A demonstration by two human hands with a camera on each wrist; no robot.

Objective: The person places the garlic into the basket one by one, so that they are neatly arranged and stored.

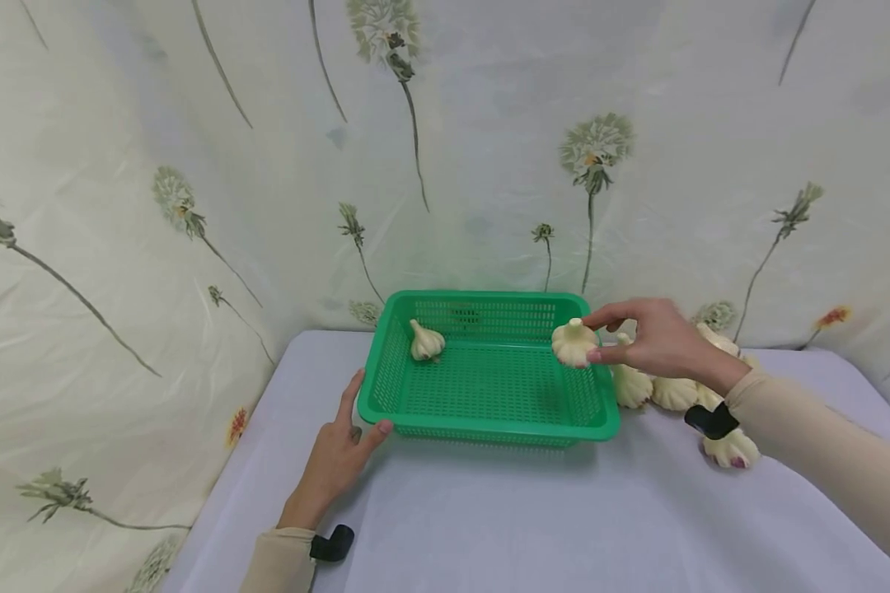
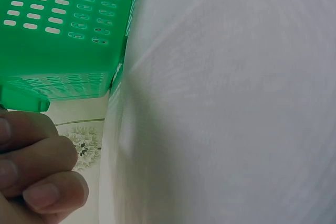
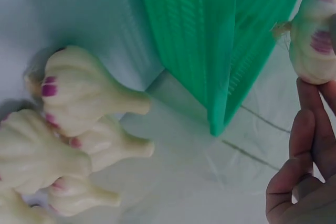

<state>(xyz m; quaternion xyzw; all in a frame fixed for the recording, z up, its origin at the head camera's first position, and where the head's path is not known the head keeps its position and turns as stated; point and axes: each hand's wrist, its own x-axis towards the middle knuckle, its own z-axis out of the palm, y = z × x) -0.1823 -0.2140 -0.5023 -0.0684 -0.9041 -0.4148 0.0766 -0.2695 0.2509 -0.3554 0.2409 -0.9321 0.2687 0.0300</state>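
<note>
My right hand (image 1: 656, 338) pinches a garlic bulb (image 1: 573, 344) between thumb and fingers, over the right end of a green plastic basket (image 1: 482, 430). In the right wrist view this garlic bulb (image 3: 310, 40) shows purple patches and fine roots. Another garlic bulb (image 1: 426, 342) lies inside the basket near its left wall. At the basket's front left corner, my left hand (image 1: 334, 457) holds the rim, its thumb at the front and index finger along the left side. Its other fingers (image 2: 50, 156) look curled in the left wrist view.
Several garlic bulbs (image 1: 675, 394) lie grouped right of the basket, partly hidden by the right hand and forearm. One garlic bulb (image 1: 730, 449) sits closest to the front. A pale cloth (image 1: 489, 527) covers the table, and a dandelion-patterned curtain (image 1: 482, 165) hangs behind.
</note>
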